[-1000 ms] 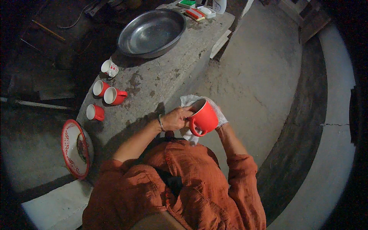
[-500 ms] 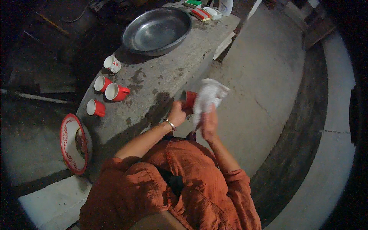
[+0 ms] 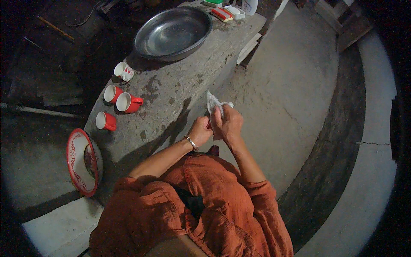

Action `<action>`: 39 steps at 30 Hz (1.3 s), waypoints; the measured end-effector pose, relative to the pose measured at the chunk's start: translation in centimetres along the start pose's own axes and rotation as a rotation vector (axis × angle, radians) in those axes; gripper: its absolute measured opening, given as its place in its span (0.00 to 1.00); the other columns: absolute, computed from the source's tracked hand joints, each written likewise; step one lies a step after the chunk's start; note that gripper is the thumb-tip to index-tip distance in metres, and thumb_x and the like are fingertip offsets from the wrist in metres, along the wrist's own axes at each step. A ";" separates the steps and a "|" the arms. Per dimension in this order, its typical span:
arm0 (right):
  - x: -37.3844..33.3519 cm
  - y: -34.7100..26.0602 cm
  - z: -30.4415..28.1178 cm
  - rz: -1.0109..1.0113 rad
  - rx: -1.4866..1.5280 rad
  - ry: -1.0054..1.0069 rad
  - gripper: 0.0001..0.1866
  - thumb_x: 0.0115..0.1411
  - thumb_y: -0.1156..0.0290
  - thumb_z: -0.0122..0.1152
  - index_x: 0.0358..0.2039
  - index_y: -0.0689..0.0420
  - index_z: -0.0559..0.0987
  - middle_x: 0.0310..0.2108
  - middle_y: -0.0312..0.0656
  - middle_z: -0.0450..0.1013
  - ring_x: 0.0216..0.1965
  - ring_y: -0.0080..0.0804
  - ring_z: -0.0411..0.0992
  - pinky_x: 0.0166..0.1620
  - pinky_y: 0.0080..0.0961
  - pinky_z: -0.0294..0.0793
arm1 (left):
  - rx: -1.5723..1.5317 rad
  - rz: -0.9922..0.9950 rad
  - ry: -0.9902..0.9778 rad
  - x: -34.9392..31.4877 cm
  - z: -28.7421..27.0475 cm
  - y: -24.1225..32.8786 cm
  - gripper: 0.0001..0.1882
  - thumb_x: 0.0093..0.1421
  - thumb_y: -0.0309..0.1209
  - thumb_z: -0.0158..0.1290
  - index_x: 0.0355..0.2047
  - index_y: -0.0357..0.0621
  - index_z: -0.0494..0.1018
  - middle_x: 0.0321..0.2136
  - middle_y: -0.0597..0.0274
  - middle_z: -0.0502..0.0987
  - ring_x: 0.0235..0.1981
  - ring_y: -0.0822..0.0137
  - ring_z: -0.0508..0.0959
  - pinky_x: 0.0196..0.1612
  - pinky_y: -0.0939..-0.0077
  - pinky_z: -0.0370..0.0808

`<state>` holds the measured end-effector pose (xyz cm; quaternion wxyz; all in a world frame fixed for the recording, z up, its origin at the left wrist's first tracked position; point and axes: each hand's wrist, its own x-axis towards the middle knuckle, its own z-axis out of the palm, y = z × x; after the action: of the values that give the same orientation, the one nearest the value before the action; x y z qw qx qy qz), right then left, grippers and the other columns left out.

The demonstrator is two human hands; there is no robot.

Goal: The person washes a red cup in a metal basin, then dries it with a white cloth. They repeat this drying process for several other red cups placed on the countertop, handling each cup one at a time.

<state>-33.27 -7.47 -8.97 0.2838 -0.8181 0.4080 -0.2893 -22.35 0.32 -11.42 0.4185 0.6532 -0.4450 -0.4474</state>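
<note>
In front of my body, my left hand (image 3: 200,132), with a silver bracelet at the wrist, is closed on a red mug that is now almost wholly hidden by my hands and a cloth. My right hand (image 3: 230,123) grips the white cloth (image 3: 212,102) right beside it, its thumb pointing up. A corner of the cloth sticks up above the fingers, and some hangs below. Off to the left stand a larger red mug (image 3: 129,103), two smaller ones (image 3: 111,94) and a white mug (image 3: 124,71) with red marks.
The mugs stand on a concrete ledge (image 3: 171,96) with damp spots. A wide metal basin (image 3: 173,36) sits farther back, near a red brush (image 3: 222,14), a white soap dish (image 3: 234,12) and a green-topped item (image 3: 213,2). A red-rimmed enamel basin (image 3: 77,167) leans at the near left.
My right hand has turned and drawn in toward my left hand, bunching the cloth, which was spread out wider. The mug's red side, visible before, is now covered.
</note>
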 end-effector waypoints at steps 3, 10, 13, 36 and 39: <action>0.0 0.0 -1.2 -0.383 0.142 -0.001 0.13 0.45 0.66 0.59 0.31 0.58 0.72 0.27 0.47 0.67 0.31 0.46 0.65 0.34 0.37 0.63 | -0.115 -0.006 0.028 -0.5 -0.5 1.3 0.12 0.47 0.15 0.46 0.33 0.37 0.70 0.30 0.65 0.74 0.33 0.74 0.72 0.36 0.77 0.70; -0.1 -0.7 -1.4 -0.228 0.235 -0.067 0.16 0.45 0.65 0.60 0.35 0.58 0.71 0.29 0.48 0.67 0.34 0.47 0.66 0.39 0.36 0.64 | 0.116 0.081 0.057 0.2 -1.0 1.5 0.17 0.46 0.13 0.43 0.37 0.36 0.68 0.35 0.61 0.73 0.38 0.69 0.73 0.40 0.75 0.69; 0.2 -1.6 -1.4 -0.019 0.255 -0.068 0.16 0.47 0.64 0.58 0.35 0.59 0.71 0.30 0.49 0.67 0.34 0.47 0.66 0.38 0.34 0.66 | 0.278 0.157 0.126 -0.2 -0.9 2.5 0.11 0.45 0.14 0.44 0.31 0.33 0.69 0.21 0.59 0.73 0.26 0.72 0.72 0.32 0.74 0.70; 1.8 3.6 -2.7 0.364 0.808 -0.529 0.23 0.57 0.54 0.50 0.46 0.59 0.69 0.39 0.40 0.70 0.40 0.29 0.68 0.45 0.27 0.67 | -0.112 0.166 -0.383 -0.7 -3.8 5.5 0.06 0.49 0.20 0.54 0.30 0.36 0.72 0.24 0.71 0.74 0.28 0.82 0.69 0.34 0.82 0.69; 0.9 4.0 -2.7 0.543 1.166 -0.539 0.22 0.57 0.55 0.48 0.46 0.57 0.69 0.41 0.40 0.70 0.42 0.31 0.69 0.46 0.30 0.69 | -0.130 0.155 -0.417 -1.0 -3.7 5.6 0.06 0.50 0.21 0.53 0.31 0.37 0.72 0.24 0.71 0.75 0.29 0.81 0.69 0.37 0.80 0.68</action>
<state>-36.72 -10.80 -9.74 0.8304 -0.4446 0.2914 -0.1669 -20.17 0.40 -5.01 0.3917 0.4822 -0.5408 -0.5671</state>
